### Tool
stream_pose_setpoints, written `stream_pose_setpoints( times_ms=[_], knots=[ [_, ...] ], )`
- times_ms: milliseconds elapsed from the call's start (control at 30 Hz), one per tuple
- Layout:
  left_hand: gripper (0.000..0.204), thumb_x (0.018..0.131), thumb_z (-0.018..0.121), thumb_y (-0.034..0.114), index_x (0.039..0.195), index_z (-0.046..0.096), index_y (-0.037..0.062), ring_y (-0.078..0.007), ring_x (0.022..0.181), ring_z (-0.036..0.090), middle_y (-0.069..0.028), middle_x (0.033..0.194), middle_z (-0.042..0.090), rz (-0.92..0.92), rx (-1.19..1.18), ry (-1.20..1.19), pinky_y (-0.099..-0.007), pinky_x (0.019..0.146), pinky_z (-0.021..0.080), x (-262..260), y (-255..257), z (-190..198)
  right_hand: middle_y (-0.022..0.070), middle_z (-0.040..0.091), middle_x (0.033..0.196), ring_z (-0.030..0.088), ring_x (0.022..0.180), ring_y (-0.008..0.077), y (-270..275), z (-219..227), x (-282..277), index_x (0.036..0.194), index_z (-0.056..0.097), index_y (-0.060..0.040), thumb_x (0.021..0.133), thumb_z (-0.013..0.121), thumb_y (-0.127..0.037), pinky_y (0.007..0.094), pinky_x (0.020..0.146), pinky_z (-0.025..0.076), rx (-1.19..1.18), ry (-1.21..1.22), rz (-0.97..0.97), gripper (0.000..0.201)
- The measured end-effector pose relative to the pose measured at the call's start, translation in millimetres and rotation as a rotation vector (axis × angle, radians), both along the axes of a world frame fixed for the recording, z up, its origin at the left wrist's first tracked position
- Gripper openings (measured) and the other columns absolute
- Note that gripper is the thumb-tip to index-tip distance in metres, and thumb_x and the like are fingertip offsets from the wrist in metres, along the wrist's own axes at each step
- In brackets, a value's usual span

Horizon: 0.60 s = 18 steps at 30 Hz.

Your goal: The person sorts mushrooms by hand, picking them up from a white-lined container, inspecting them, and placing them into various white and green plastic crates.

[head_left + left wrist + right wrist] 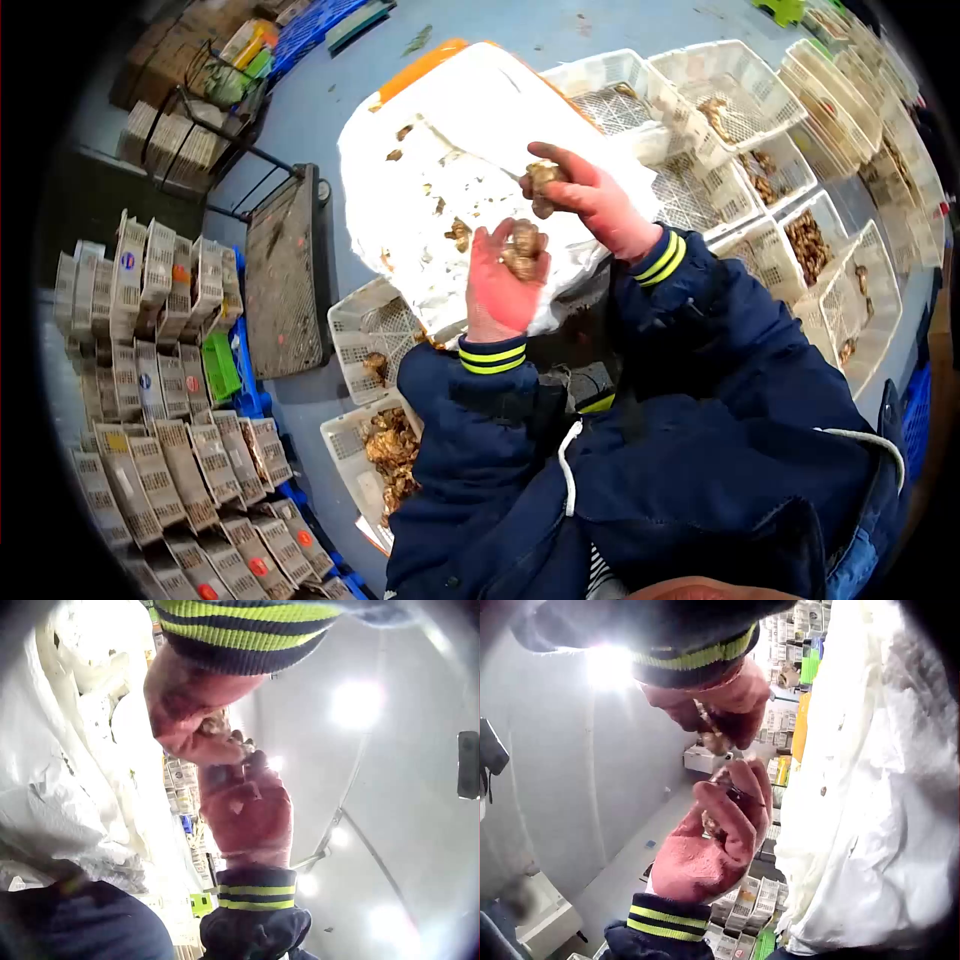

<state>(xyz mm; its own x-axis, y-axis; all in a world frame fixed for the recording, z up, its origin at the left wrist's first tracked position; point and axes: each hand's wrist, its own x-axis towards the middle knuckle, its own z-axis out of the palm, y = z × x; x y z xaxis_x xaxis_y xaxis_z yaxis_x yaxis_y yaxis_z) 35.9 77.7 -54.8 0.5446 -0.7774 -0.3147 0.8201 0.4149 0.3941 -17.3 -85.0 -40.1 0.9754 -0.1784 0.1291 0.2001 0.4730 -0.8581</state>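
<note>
Both hands wear pink-red gloves and dark blue sleeves with yellow-striped cuffs. My left hand (503, 277) is palm up, its fingers curled round a knobby brown lump (522, 250). Just above and right of it, my right hand (592, 197) pinches a second brown lump (543, 186). The two hands are held close together over a white sack (450, 160) strewn with brown scraps. In the left wrist view the left hand (187, 724) grips its lump (217, 724) near the right hand (247, 814). The right wrist view shows the right hand (720, 701) above the left hand (705, 847).
White plastic baskets (740, 90) ring the sack on the right, several holding brown pieces (808, 245). Two more baskets (375, 335) lie at the lower left, one with brown lumps (390, 450). A dark platform scale (287, 270) and stacks of small cartons (160, 380) stand on the left.
</note>
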Motion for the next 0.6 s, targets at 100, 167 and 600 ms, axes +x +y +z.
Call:
stream_pose_setpoints(
  times_ms=[100,167,600],
  knots=[
    [0.058,0.09,0.033,0.049,0.123,0.036,0.0012,-0.0231,0.108,0.045,-0.0135,0.119,0.044,0.314,0.185,-0.504,-0.0365,0.094,0.036,-8,-31,-18,0.0072,0.055,0.101,0.051,0.093,0.0115,23,-35,1,0.129,0.032,-0.0004,0.077,0.061,-0.012,0.0244,0.083,0.041,-0.137,0.075,-0.037,0.061],
    [0.07,0.09,0.027,0.053,0.132,0.024,-0.0024,-0.025,0.116,0.038,-0.0163,0.129,0.035,0.415,0.361,-0.658,-0.0344,0.098,0.032,-25,-59,-14,0.0056,0.056,0.098,0.051,0.087,0.0094,31,-49,-1,0.127,0.035,-0.0013,0.076,0.062,-0.01,0.0232,0.079,0.043,-0.202,0.03,-0.23,0.059],
    [0.05,0.092,0.038,0.038,0.123,0.038,-0.0011,-0.0273,0.114,0.043,-0.0128,0.125,0.043,-0.555,0.121,-0.415,-0.0402,0.094,0.035,-89,-154,-9,0.0074,0.058,0.107,0.056,0.084,0.0138,-263,-164,-268,0.112,0.053,-0.007,0.085,0.053,-0.021,0.0159,0.052,0.042,0.645,-0.103,-0.477,0.031]
  ],
)
